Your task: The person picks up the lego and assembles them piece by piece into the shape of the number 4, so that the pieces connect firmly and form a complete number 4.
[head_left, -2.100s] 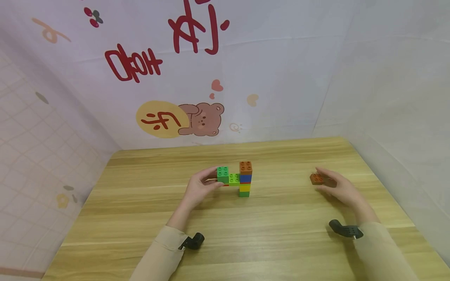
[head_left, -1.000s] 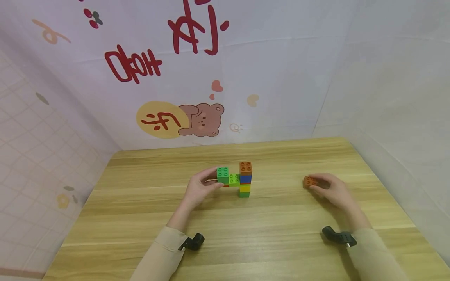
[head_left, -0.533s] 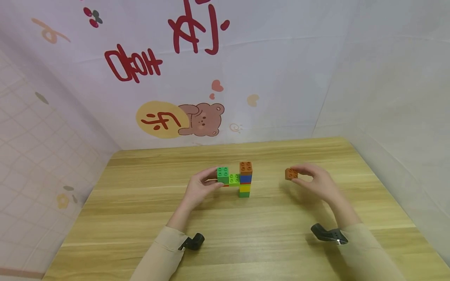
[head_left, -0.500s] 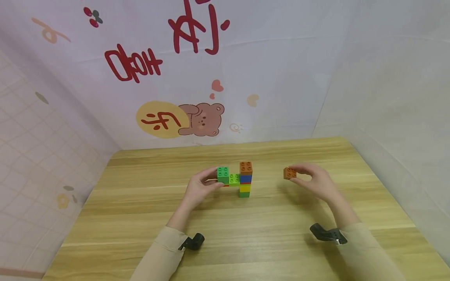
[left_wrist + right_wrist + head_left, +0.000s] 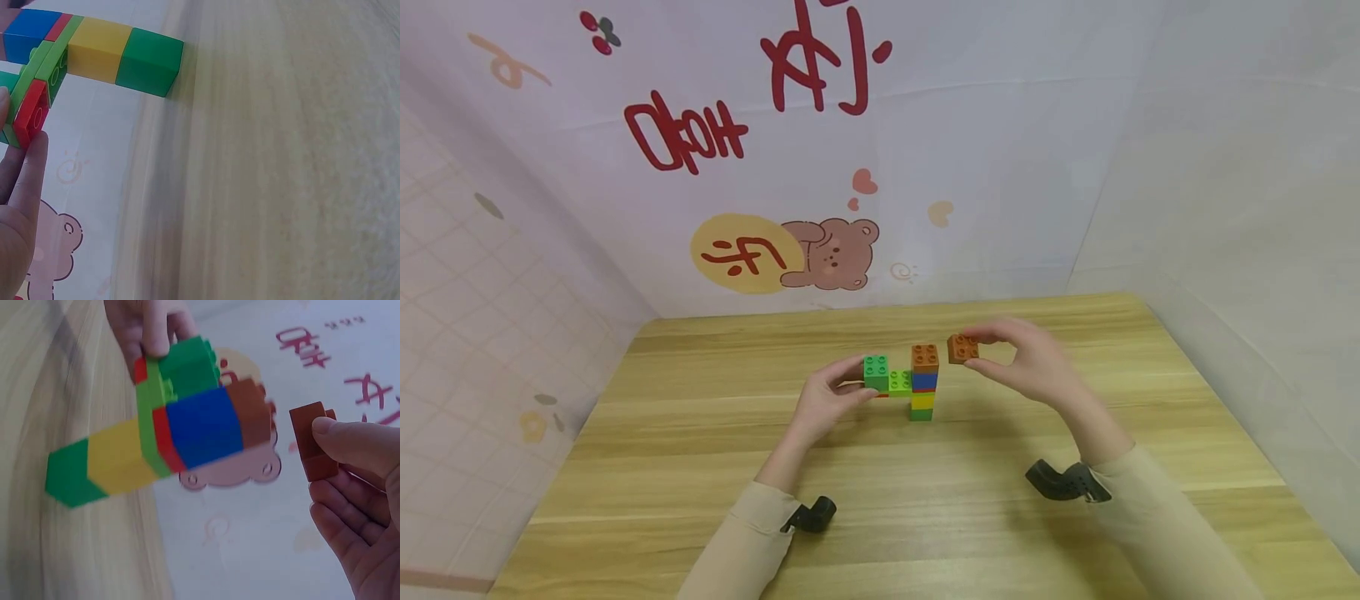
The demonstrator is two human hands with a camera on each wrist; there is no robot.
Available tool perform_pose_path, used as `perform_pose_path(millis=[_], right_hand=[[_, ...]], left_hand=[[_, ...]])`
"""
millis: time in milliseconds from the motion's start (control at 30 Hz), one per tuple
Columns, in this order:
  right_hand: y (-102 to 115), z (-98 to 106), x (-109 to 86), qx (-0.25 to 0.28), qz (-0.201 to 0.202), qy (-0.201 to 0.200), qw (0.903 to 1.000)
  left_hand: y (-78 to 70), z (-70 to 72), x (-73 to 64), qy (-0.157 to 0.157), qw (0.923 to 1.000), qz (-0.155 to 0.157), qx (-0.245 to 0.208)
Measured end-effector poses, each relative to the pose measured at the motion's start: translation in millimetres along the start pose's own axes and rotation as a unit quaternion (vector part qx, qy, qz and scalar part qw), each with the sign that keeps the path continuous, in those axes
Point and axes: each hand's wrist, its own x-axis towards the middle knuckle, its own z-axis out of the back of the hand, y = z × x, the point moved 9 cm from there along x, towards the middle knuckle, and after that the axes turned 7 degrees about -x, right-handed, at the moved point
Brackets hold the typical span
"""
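Note:
A tower of toy building bricks [image 5: 923, 382] stands on the table, with green at the bottom, then yellow, thin layers, blue and brown on top. A light-green plate [image 5: 900, 382] juts out from it to the left and carries a green brick [image 5: 876, 373]. My left hand [image 5: 829, 400] pinches that green brick between thumb and fingers. In the left wrist view a small red piece [image 5: 32, 112] shows under the plate's end. My right hand [image 5: 1028, 360] pinches a loose brown brick [image 5: 312, 440] in the air, just right of the tower's top and apart from it.
The wooden table [image 5: 880, 517] carries the tower and ends at a printed cloth wall [image 5: 1000, 167] at the back. More cloth hangs at the left and right sides. Each wrist wears a black camera mount [image 5: 1067, 482].
My right hand has taken hold of the brown brick at the table's right, lifted it and carried it left to beside the tower. My left hand has stayed in place.

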Motion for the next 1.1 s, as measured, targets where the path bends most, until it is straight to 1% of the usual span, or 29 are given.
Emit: perform_pose_path(millis=[100, 200, 333, 367, 600, 733, 867, 1100], right_hand=[[23, -2, 12.5, 0.005, 0.035, 0.006, 0.9994], [41, -6, 23.6, 0.015, 0.067, 0.009, 0.9976], [58, -15, 35.3, 0.024, 0.096, 0.02, 0.9949], [61, -18, 37.8, 0.024, 0.099, 0.026, 0.9945], [75, -41, 51.2, 0.037, 0.119, 0.061, 0.9903], [79, -52, 56.9, 0.029, 0.126, 0.074, 0.9889], [81, -62, 60.6, 0.017, 0.117, 0.089, 0.989], [82, -71, 63.4, -0.023, 0.105, 0.088, 0.9902]], left_hand=[[0.2, 0.3, -0.2, 0.0, 1.0, -0.001, -0.002], [0.3, 0.3, 0.1, 0.0, 1.0, -0.002, -0.002], [0.5, 0.1, 0.8, 0.001, 1.0, -0.004, -0.004], [0.5, 0.0, 1.1, 0.001, 1.0, -0.005, -0.005], [25.7, 8.1, 8.7, -0.002, 0.9998, -0.022, 0.003], [24.9, 7.5, 9.9, 0.0, 0.9998, -0.02, 0.008], [24.3, 7.2, 10.1, 0.002, 0.9997, -0.023, 0.013], [24.3, 7.7, 7.8, 0.006, 0.9995, -0.027, 0.012]])
